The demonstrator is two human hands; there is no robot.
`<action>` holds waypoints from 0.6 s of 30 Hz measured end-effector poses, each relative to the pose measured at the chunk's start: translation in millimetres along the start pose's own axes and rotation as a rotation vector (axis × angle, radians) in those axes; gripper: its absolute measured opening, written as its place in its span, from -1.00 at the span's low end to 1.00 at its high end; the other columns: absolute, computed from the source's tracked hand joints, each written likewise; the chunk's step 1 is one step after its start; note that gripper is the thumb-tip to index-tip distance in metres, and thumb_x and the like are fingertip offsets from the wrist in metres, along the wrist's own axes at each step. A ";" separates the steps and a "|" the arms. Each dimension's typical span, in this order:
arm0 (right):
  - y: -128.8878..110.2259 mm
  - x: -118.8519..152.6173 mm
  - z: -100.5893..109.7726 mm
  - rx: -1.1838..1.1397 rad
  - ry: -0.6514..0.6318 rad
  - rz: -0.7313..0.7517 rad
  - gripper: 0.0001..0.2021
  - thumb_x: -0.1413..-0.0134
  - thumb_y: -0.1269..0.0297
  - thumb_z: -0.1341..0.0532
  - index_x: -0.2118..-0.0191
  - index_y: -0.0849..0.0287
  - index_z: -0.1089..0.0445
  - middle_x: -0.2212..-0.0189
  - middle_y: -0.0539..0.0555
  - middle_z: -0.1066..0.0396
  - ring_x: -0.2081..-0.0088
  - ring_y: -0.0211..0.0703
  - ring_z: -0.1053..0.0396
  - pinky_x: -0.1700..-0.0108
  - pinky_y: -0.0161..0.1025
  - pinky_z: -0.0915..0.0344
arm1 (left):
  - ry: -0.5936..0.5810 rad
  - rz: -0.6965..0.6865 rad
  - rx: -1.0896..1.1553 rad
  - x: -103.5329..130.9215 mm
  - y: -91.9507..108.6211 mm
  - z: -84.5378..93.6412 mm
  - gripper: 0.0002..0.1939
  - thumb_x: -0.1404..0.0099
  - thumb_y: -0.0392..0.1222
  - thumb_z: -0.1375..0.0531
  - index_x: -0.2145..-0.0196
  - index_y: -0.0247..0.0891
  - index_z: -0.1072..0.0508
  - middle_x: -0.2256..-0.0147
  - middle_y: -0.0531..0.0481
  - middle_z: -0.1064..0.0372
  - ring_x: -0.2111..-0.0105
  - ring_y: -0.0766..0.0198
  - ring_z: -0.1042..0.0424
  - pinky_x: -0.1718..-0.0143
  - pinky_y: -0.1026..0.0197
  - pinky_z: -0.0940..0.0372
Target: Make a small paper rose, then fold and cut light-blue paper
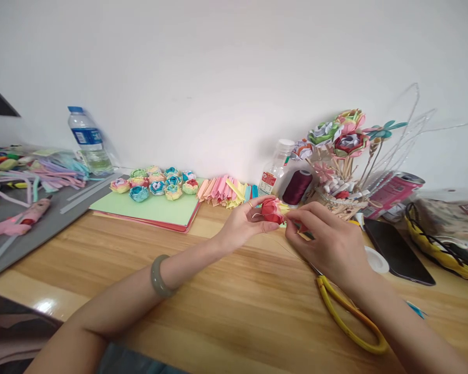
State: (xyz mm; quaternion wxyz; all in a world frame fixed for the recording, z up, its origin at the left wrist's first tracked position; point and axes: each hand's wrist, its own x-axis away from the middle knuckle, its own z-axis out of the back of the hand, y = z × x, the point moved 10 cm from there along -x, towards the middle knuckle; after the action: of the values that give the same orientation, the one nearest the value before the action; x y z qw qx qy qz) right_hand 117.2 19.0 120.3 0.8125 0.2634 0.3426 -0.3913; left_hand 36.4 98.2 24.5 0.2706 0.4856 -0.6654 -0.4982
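Observation:
A red and yellow paper flower [272,210] is held up over the wooden table [218,291]. My left hand [242,223] grips its left side between thumb and fingers. At the flower's right side, the fingers of my right hand [327,239] are pinched together; what lies between them is too small to tell. A thin thread hangs near the flower. Yellow-handled scissors [349,317] lie below my right hand, their blades partly hidden by it. Behind the flower, folded pink, yellow and blue paper strips [224,191] are piled against the wall.
Several paper flowers [139,193] sit on green paper [152,213]. Left are a water bottle [88,140] and a pink glue gun [31,213]. Right are a glass bottle [273,169], dark thread spool [297,187], flower vase [339,192], pink can [398,192] and phone [398,252].

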 end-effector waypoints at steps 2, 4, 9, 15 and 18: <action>0.5 0.1 -0.2 -0.002 0.000 -0.004 -0.92 -0.01 0.38 -0.20 0.39 0.23 -0.44 0.47 0.02 -0.43 0.51 -0.32 -0.37 0.53 -0.38 -0.20 | -0.004 0.001 -0.009 0.3 0.9 -0.8 -0.32 0.15 -0.26 -0.40 0.02 -0.25 -0.37 0.24 -0.04 -0.46 0.24 0.27 -0.41 0.14 0.19 -0.23; 2.3 0.5 -1.4 -0.006 -0.001 -0.014 -0.92 -0.01 0.38 -0.19 0.40 0.23 -0.43 0.48 0.02 -0.42 0.51 -0.32 -0.36 0.52 -0.38 -0.21 | -0.009 0.002 -0.018 0.6 1.7 -1.9 -0.31 0.16 -0.27 -0.40 0.01 -0.25 -0.36 0.24 -0.04 -0.46 0.24 0.27 -0.41 0.14 0.20 -0.23; 6.8 1.4 -4.1 -0.060 -0.010 -0.051 -0.90 -0.04 0.40 -0.14 0.40 0.23 -0.41 0.50 0.02 -0.39 0.54 -0.34 -0.32 0.52 -0.37 -0.20 | -0.001 -0.004 -0.025 0.9 2.9 -2.5 -0.31 0.17 -0.28 -0.40 0.02 -0.27 -0.36 0.25 -0.04 -0.46 0.24 0.26 -0.40 0.14 0.19 -0.23; 3.4 0.5 -2.9 -0.045 -0.020 -0.032 -0.91 -0.03 0.37 -0.16 0.39 0.23 -0.40 0.47 0.03 -0.39 0.53 -0.33 -0.33 0.53 -0.37 -0.19 | 0.010 -0.038 -0.040 0.5 4.7 -1.2 -0.34 0.16 -0.29 -0.40 0.04 -0.27 -0.37 0.25 -0.04 -0.45 0.23 0.26 -0.39 0.12 0.16 -0.23; 1.5 0.8 -2.1 0.033 0.002 -0.011 -0.92 -0.03 0.38 -0.18 0.42 0.22 -0.41 0.52 0.01 -0.39 0.54 -0.33 -0.34 0.55 -0.36 -0.15 | 0.005 -0.072 -0.044 0.5 6.5 -2.1 -0.38 0.15 -0.29 -0.39 0.06 -0.26 -0.37 0.23 -0.04 -0.44 0.23 0.26 -0.40 0.12 0.16 -0.23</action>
State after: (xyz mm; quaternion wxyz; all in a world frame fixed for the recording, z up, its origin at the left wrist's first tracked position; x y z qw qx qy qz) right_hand 118.1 20.9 118.6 0.8054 0.2754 0.3385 -0.4012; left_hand 35.5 97.1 31.2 0.2651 0.5043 -0.6356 -0.5209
